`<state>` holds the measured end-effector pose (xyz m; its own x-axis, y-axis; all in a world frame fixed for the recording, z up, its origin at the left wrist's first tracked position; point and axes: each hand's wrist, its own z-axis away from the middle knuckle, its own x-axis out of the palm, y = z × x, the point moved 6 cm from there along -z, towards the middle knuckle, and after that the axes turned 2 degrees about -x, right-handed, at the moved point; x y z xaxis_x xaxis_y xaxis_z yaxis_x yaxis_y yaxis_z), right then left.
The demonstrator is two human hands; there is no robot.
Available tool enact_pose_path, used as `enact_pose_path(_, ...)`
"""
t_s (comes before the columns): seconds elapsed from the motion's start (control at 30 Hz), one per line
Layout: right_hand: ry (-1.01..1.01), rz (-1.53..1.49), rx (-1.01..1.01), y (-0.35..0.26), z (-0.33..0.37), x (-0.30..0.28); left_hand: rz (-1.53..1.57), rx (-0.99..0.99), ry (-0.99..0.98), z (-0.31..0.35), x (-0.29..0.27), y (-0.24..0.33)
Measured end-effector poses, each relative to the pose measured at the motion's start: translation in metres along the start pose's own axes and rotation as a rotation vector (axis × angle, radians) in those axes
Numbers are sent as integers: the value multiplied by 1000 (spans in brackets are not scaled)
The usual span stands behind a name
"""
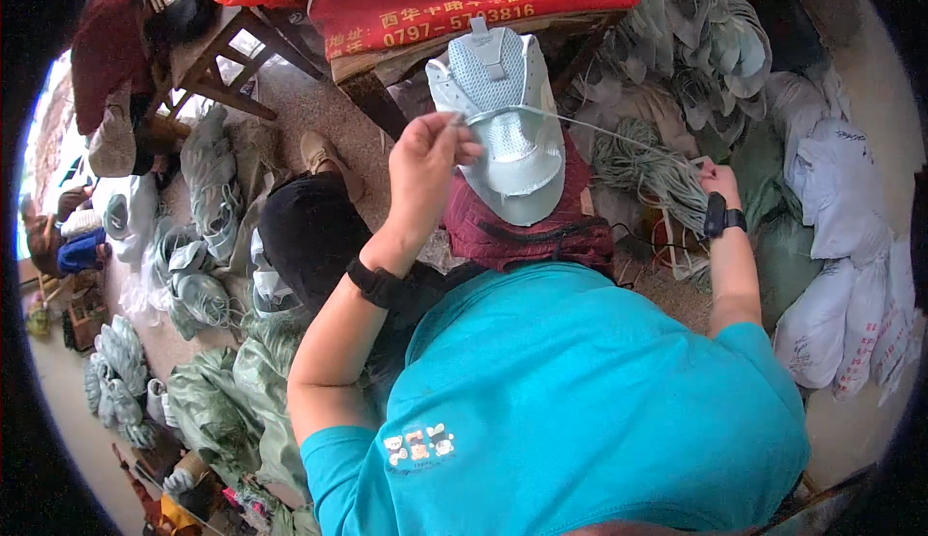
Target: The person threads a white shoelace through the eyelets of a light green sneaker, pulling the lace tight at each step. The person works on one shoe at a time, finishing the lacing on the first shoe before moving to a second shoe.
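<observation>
Cluttered workshop floor seen from above, heaped on every side with pale green shoe parts and sacks. At centre, a pale mint-green shoe upper (503, 120), mesh-panelled, standing upright with its tongue at top, resting on a maroon padded bundle (527, 231) on the lap. Across its front, a thin pale lace (580, 125) stretched taut, running from the upper's left edge out to the right. Left hand (425, 164) raised at the upper's left side, fingers pinched together on the lace end where it meets the upper; black band on that wrist. Right hand (717, 183) held well out to the right, closed around the far end of the lace, just beside a tangled bunch of grey-green laces (643, 169); black watch on that wrist. Turquoise shirt (590, 401) filling the lower frame. Behind the upper, a wooden bench topped with a red cushion (454, 0) with yellow print. Top right, a stack of more pale green uppers (706, 24); right edge, white stuffed sacks (841, 246). Left of the lap, a black trouser leg and a tan shoe (324, 159), then further green uppers (198, 275) scattered over the floor. Top left, a wooden stool (208, 62) and another person, partly in view.
</observation>
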<state>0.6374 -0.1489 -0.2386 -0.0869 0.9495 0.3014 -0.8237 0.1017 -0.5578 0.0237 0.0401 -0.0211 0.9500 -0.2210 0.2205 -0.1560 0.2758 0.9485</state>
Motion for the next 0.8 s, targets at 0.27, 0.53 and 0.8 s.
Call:
enact_pose_path(0.27, -197, 797, -179, 75, 49, 63, -387, -24, 21, 0, -6, -4)
enact_pose_path(0.53, -936, 987, -404, 161, 315, 253, -372, -17, 50, -10, -3, -9)
enact_pose_path(0.8, -1329, 1221, -560, 204, 372, 282, -1077, 296, 24, -15, 25, 44)
